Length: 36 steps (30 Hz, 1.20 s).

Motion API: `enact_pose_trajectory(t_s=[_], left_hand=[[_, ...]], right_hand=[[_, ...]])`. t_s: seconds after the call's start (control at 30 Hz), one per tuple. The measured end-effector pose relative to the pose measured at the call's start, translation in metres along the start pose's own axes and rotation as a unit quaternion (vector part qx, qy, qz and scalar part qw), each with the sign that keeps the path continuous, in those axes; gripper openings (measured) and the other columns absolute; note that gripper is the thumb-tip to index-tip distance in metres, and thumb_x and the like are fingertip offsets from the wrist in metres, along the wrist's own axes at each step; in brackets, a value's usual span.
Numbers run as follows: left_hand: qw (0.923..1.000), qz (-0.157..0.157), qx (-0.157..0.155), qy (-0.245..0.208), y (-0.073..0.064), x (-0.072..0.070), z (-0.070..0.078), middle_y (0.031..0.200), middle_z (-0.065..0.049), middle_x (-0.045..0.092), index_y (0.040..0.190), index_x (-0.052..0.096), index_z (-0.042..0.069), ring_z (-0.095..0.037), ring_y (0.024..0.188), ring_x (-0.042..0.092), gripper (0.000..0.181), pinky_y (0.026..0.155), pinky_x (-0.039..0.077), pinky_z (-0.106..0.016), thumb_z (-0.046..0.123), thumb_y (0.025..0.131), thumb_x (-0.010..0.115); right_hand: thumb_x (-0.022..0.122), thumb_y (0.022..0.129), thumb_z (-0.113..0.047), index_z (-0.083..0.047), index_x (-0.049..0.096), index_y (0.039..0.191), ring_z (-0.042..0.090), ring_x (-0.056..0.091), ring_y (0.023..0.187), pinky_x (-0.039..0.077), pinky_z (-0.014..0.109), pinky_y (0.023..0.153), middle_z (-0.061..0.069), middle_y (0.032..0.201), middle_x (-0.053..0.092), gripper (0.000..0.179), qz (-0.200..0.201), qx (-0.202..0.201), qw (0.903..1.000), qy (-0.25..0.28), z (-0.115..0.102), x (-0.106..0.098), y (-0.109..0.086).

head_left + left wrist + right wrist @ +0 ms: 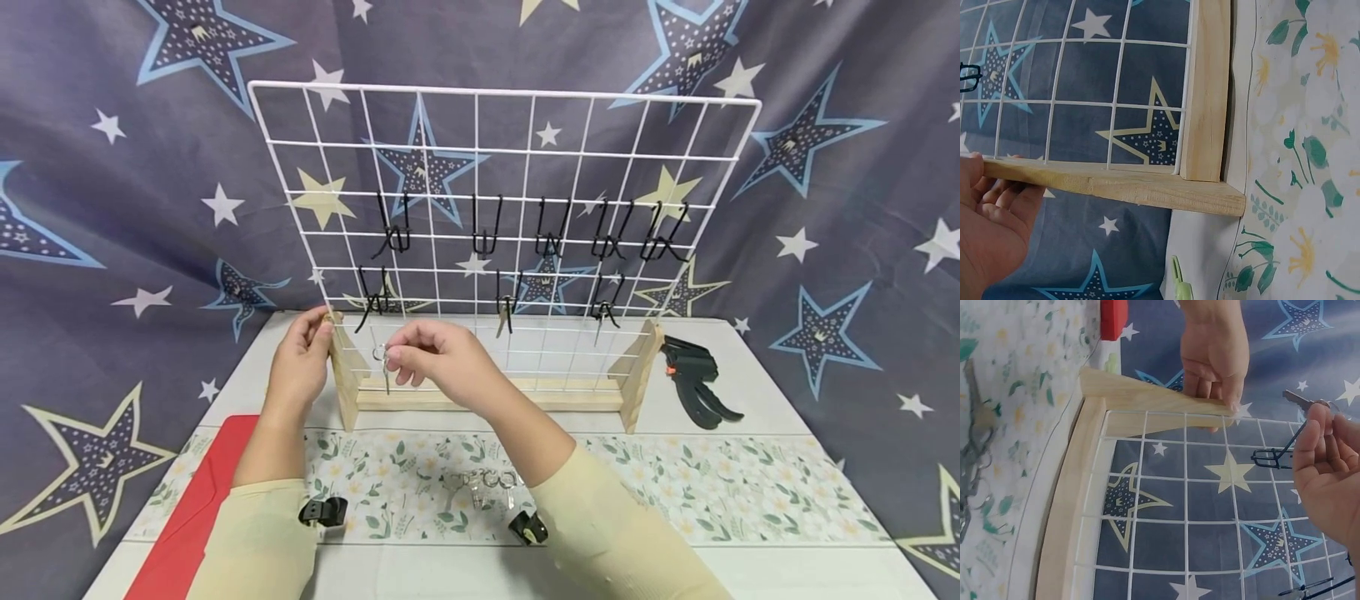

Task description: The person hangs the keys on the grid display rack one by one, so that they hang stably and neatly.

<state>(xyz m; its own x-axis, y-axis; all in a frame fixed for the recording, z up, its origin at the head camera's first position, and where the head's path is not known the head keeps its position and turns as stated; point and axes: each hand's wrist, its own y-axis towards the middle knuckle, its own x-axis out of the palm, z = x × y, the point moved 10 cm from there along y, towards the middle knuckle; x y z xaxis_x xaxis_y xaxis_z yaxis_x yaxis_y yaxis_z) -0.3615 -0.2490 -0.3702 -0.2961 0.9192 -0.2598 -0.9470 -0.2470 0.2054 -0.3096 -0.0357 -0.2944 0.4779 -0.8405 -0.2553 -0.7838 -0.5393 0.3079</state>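
Note:
My right hand (450,358) pinches a key (387,379) by its ring, in front of the lower left part of a white wire grid (476,175). In the right wrist view the key (1297,398) points away from the fingertips, close beside a black hook (1266,457). My left hand (298,358) grips the upper end of the wooden side support (345,375). Its fingers curl around the wood (1116,187) in the left wrist view. Of the lower hooks, the middle one carries a key (502,320) and the right one another key (599,332).
Several more keys with rings (480,483) lie on the floral strip below the stand. A black glue gun (693,379) rests right of the stand. On the left lies a red folder-like item (195,508). Further black hooks (486,229) line the upper row. A star-patterned curtain (97,333) surrounds the table.

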Motion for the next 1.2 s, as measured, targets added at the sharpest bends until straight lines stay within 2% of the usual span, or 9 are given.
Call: enact_pose_trajectory(t_s=[0.17, 0.33, 0.57, 0.9, 1.2], left_hand=[[0.9999, -0.002, -0.002, -0.013, 0.001, 0.0, -0.001, 0.146, -0.01, 0.05, 0.148, 0.042, 0.013, -0.017, 0.128, 0.05, 0.045, 0.112, 0.042, -0.037, 0.03, 0.106, 0.04], [0.9998, 0.001, -0.002, -0.018, 0.001, -0.001, -0.002, 0.145, -0.009, 0.051, 0.147, 0.042, 0.013, -0.011, 0.124, 0.051, 0.044, 0.112, 0.042, -0.036, 0.029, 0.106, 0.041], [0.9999, 0.001, 0.007, -0.013, -0.001, 0.0, 0.001, 0.143, -0.01, 0.052, 0.147, 0.043, 0.013, -0.014, 0.123, 0.052, 0.044, 0.109, 0.044, -0.034, 0.029, 0.106, 0.04], [0.9999, 0.002, 0.005, -0.013, 0.0, 0.0, 0.001, 0.145, -0.009, 0.052, 0.147, 0.043, 0.013, -0.016, 0.126, 0.051, 0.043, 0.111, 0.043, -0.037, 0.029, 0.106, 0.04], [0.9997, 0.003, -0.006, -0.023, 0.002, -0.001, -0.004, 0.146, -0.008, 0.051, 0.147, 0.043, 0.014, -0.012, 0.124, 0.051, 0.043, 0.112, 0.042, -0.036, 0.027, 0.106, 0.041]], right_hand=[[0.064, 0.097, -0.017, -0.006, 0.066, 0.103, 0.018, 0.066, 0.073, 0.06, 0.033, 0.067, 0.01, 0.089, 0.071, 0.013, -0.006, -0.006, 0.9999, 0.01, -0.008, 0.005, 0.007], [0.063, 0.097, -0.019, -0.008, 0.067, 0.101, 0.018, 0.068, 0.073, 0.06, 0.033, 0.066, 0.006, 0.087, 0.071, 0.012, -0.01, -0.01, 0.9998, -0.01, -0.014, 0.009, 0.018], [0.064, 0.097, -0.017, -0.006, 0.067, 0.1, 0.018, 0.067, 0.072, 0.059, 0.031, 0.065, 0.01, 0.087, 0.072, 0.012, -0.001, 0.012, 0.9999, 0.003, -0.007, 0.01, 0.026], [0.063, 0.097, -0.016, -0.003, 0.066, 0.1, 0.019, 0.068, 0.072, 0.06, 0.033, 0.065, 0.013, 0.088, 0.071, 0.013, 0.0, -0.001, 0.9997, 0.026, -0.003, 0.013, 0.03], [0.063, 0.097, -0.017, -0.005, 0.067, 0.1, 0.02, 0.067, 0.073, 0.06, 0.033, 0.065, 0.012, 0.088, 0.07, 0.014, 0.012, 0.004, 0.9996, 0.026, 0.003, 0.01, 0.034]])
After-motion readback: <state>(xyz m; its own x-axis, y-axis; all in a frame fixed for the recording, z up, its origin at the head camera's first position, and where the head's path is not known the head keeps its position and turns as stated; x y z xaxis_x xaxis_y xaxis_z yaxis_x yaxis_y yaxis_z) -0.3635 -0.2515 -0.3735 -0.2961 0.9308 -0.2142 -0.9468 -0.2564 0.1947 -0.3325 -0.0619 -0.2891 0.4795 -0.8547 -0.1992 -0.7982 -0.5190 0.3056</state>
